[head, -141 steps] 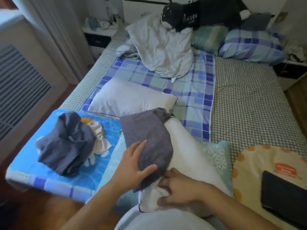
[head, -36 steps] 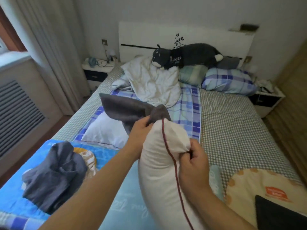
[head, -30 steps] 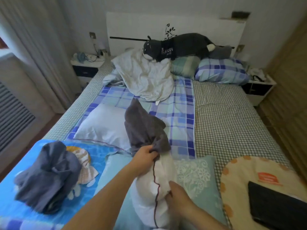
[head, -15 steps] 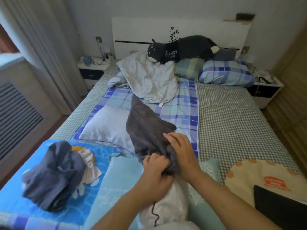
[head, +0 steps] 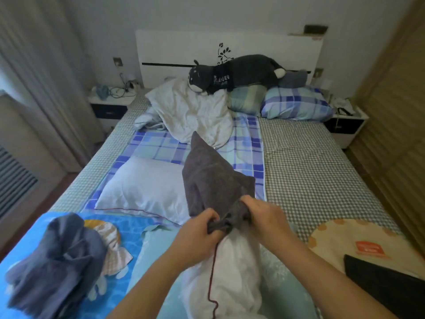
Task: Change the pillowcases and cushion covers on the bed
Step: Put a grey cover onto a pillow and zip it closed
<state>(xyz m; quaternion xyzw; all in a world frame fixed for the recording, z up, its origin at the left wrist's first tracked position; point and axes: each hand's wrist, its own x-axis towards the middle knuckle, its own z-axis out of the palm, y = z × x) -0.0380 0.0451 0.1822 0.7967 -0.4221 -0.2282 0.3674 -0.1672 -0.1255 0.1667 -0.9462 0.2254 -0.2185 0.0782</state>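
At the left edge hangs a curtain (head: 34, 88), with a nightstand (head: 111, 104) beyond it by the headboard (head: 184, 49). On the near left of the bed (head: 310, 176) a dark bundle of cloth (head: 55, 265) lies on a blue printed cover (head: 128, 229). Farther up, a bare white pillow (head: 142, 185) lies flat on a blue checked sheet (head: 156, 146), and behind it a crumpled white pillowcase (head: 195, 113) leans toward the headboard. In the middle, a white pillow with red piping (head: 230, 272) stands on end on a pale blue cushion (head: 156, 261), its top capped by a grey pillowcase (head: 211, 180) that rises to a point above it. The left hand (head: 197, 236) has its fingers curled tight around the left side of the grey case's open edge; the right hand (head: 264, 217) pinches the same edge on the right side, both at the pillow's top. At the head of the bed a dark plush cat (head: 241, 73) lies across a green pillow (head: 246, 99) and a blue plaid pillow (head: 296, 103). Near right, a cream cushion with an orange label (head: 358, 240) carries a black flat object (head: 386, 284). A second nightstand (head: 345, 125) stands by a wooden wardrobe (head: 395, 111).
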